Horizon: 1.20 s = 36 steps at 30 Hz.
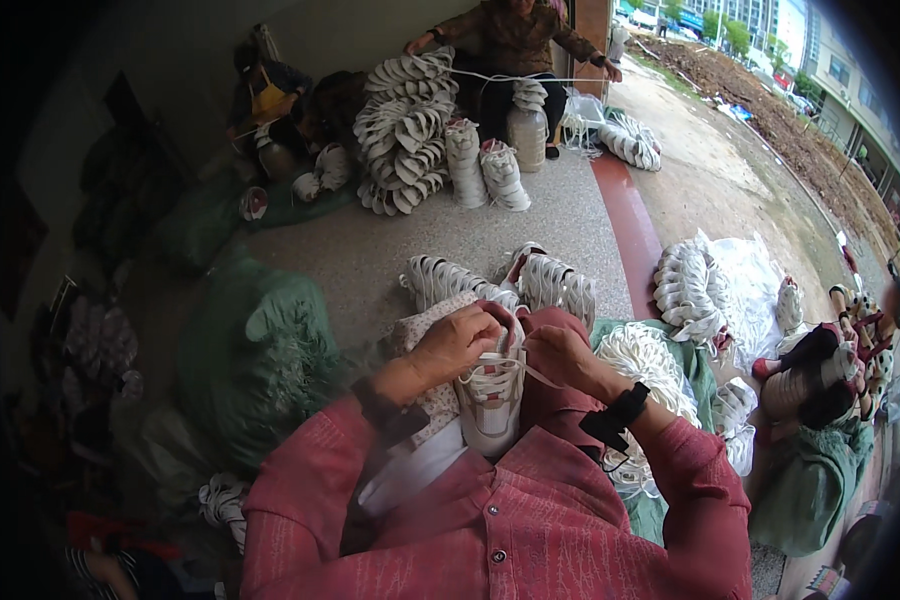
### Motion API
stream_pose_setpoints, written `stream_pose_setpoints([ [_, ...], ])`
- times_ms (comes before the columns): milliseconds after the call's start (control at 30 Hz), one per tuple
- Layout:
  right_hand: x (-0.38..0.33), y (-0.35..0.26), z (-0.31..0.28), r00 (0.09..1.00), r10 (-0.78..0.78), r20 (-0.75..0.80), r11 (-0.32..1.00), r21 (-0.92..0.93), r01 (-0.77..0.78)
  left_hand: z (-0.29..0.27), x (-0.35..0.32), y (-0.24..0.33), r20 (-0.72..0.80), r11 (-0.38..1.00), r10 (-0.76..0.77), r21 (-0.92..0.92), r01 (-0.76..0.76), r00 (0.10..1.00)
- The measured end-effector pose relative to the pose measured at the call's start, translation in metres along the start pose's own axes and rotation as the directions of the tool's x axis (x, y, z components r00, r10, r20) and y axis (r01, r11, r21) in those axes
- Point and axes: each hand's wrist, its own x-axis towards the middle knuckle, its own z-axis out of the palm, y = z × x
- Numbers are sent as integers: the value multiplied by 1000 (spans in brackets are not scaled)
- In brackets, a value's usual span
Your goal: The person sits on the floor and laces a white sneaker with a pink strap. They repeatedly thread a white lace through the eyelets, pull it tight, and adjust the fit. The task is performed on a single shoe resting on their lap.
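Note:
A white shoe upper with pale pink trim [491, 400] rests on my lap, toe pointing toward me. My left hand [457, 343] grips its top edge from the left. My right hand [560, 355] pinches a thin white lace [541, 376] that runs from the upper's eyelets. A dark band sits on each wrist, and my red sleeves frame the shoe on both sides.
Stacks of white shoe uppers [548, 282] lie just beyond my knees, with more piles at the right [692, 290] and far back [405, 135]. Green sacks [260, 360] bulge at my left and right. Another person [515, 40] sits at the far end, pulling a cord.

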Motion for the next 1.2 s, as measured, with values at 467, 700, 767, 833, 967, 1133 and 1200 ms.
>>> stream_pose_setpoints([
  [467,5,0,-13,876,-452,171,807,-340,483,17,23,-33,284,911,-123,-347,222,951],
  [700,5,-13,-8,883,-444,152,795,-386,467,17,22,-31,297,911,-119,-347,223,948],
  [767,6,-18,2,948,-314,42,834,-465,297,17,22,-28,281,911,-108,-355,208,954],
  [833,7,-19,6,965,-262,13,821,-522,230,17,22,-27,260,908,-98,-372,193,961],
  [967,5,-28,15,926,-371,70,723,-603,336,19,20,-29,242,925,-55,-354,141,969],
  [1133,20,-24,2,972,-154,180,882,-417,217,16,21,-26,271,944,-68,-294,150,960],
  [1200,20,-40,-22,920,216,328,970,32,-239,15,20,-25,298,954,-78,-254,158,951],
])
